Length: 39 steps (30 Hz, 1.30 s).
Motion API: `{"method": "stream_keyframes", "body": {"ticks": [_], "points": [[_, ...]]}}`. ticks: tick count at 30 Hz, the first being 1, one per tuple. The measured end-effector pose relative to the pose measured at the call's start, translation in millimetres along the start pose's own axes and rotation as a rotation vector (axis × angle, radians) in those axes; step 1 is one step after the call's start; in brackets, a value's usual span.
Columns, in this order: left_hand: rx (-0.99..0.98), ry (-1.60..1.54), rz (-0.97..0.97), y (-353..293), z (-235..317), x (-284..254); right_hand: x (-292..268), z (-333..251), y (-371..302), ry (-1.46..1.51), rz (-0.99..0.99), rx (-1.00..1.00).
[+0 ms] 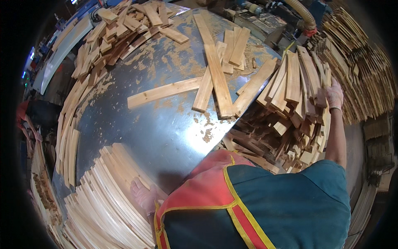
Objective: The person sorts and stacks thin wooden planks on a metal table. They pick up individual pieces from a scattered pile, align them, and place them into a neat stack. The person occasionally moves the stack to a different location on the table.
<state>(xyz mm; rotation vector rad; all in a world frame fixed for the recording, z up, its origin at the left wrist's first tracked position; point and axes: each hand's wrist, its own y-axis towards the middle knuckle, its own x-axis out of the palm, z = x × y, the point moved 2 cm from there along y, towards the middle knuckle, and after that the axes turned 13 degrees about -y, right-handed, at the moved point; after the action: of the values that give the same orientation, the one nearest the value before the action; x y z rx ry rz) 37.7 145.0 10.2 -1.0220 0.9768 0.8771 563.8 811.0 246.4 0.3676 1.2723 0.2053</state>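
Observation:
My left hand (143,195), in a light glove, lies with fingers stretched along the outer board of a row of wooden boards (112,199) standing side by side at the near left. My right hand (334,94), also gloved, reaches far out to the right. Its fingers close on the side of a wooden board (320,97), slightly smeared, in a heap of wooden slats (292,79); the fingertips are partly hidden by the wood. Several loose boards (217,79) lie crossed on the metal table (161,128) ahead of me.
More short wooden pieces (120,29) are piled at the table's far left, with sawdust (145,62) scattered about. Stacked slats (360,74) stand at the far right. A machine with a ribbed hose (300,12) is beyond the table. Another person (39,116) is at the left.

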Motion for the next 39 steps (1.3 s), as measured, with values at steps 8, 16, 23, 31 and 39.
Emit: {"method": "stream_keyframes", "body": {"ticks": [8,16,23,31,39], "points": [[0.098,0.120,0.409,5,-12,56,77,-327,-120,0.384,-0.283,-0.662],[0.246,0.037,0.562,-2,7,40,83,-436,-195,0.798,-0.625,-0.311],[0.159,0.094,0.309,0,-20,54,28,-494,-197,0.467,-0.630,-0.337],[0.240,0.033,0.420,20,5,65,73,-458,-187,0.710,-0.686,-0.081],[0.267,-0.027,0.612,5,-40,81,-13,-442,-349,1.282,-1.082,-0.456]]}}
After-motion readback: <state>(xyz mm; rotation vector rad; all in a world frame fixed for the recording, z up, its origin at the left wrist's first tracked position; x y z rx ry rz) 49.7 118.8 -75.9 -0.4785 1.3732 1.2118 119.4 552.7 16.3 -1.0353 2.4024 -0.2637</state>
